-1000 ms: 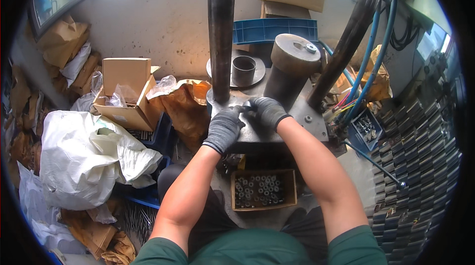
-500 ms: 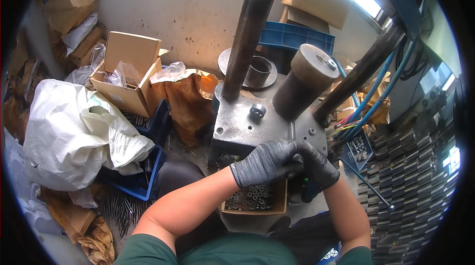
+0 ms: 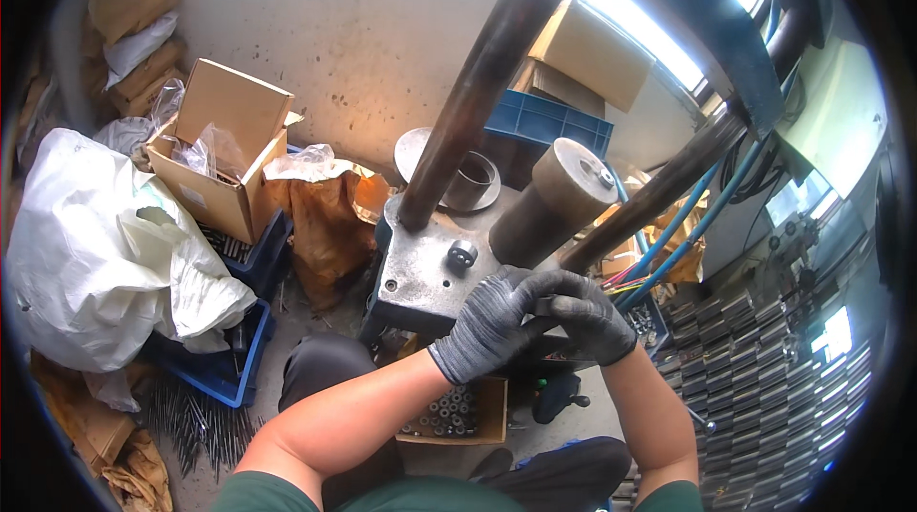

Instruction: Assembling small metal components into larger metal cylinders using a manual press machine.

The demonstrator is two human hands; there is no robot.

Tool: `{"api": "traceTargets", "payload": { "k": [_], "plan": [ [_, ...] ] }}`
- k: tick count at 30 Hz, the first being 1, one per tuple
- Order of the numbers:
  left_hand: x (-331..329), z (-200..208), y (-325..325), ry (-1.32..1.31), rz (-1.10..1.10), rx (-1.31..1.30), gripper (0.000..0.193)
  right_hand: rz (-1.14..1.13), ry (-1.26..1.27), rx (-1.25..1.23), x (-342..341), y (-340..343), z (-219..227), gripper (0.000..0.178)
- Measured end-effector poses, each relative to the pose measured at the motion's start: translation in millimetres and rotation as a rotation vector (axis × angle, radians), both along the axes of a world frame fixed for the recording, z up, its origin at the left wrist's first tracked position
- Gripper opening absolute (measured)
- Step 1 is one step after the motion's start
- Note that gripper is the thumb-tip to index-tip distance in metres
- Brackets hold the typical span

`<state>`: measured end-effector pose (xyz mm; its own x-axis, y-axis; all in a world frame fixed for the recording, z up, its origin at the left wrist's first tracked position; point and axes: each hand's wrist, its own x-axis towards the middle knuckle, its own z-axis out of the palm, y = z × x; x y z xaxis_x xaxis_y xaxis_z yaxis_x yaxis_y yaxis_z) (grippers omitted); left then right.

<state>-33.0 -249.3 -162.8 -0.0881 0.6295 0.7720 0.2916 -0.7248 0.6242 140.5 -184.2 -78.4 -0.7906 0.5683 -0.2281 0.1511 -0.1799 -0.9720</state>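
Observation:
My two hands, both in dark grey knit gloves, meet over the front right edge of a worn metal press plate point(image 3: 420, 259). My left hand point(image 3: 485, 323) is closed, its fingers curled toward the other hand. My right hand point(image 3: 587, 316) is also closed, with its fingertips bent against the left glove. Whatever lies between them is hidden by the gloves. Just beyond the hands, a thick steel cylinder point(image 3: 540, 206) rises from the plate. A small dark round part point(image 3: 462, 254) sits on the plate to its left.
Dark steel columns point(image 3: 478, 92) flank the cylinder. Under my hands stands an open carton point(image 3: 492, 412) of small ring-shaped parts. Left are a white sack point(image 3: 86, 245), blue bins point(image 3: 229, 383) and loose rods point(image 3: 196, 421) on the floor. Stacked metal pieces point(image 3: 764, 369) line the right; blue hoses point(image 3: 688, 216) hang there.
The whole view has shifted, with the press now further left and lower. My right hand has gone from folding over the left one to meeting it with bent fingertips.

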Motion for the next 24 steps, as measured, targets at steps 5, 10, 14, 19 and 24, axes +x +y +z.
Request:
{"api": "traceTargets", "payload": {
  "k": [5,10,14,19,24],
  "plan": [
    [-3,-7,5,-0.091,0.246,0.001,0.059,-0.367,-0.067,0.512,-25,16,40,0.025],
    [6,-25,17,-0.111,0.084,-0.189,0.051,-0.422,0.023,0.97,-28,100,53,0.021],
    [10,-26,13,0.006,0.072,-0.177,0.045,-0.371,-0.147,1.428,-37,129,60,0.022],
    [14,-26,9,0.319,-0.084,-0.316,0.038,-0.391,-0.522,1.5,-29,167,62,0.026],
    [24,-37,15,0.567,-0.246,-0.261,0.03,-0.437,-0.493,1.102,-19,179,67,0.024]
  ]
}}
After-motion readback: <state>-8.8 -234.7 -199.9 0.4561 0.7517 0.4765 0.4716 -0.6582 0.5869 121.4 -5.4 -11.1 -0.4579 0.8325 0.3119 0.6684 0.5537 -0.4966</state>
